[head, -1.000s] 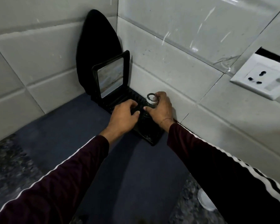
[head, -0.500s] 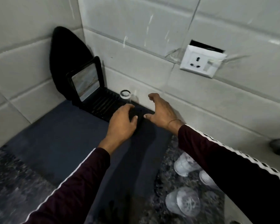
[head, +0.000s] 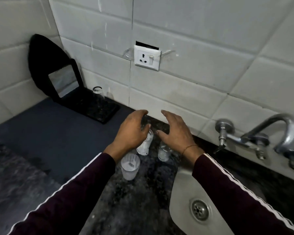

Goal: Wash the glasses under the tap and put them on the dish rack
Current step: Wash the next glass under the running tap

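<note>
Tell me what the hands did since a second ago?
The right hand let go of the glass on the dish rack. Both hands pulled back to the dirty glasses; the left hand reaches over one. The racked glass stayed put.

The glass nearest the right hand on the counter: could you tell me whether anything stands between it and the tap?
Nothing visible does. The glass stands just under the right hand, and only bare counter and the sink rim lie between it and the tap.

Head view, angled down, close over counter (head: 129,209).
</note>
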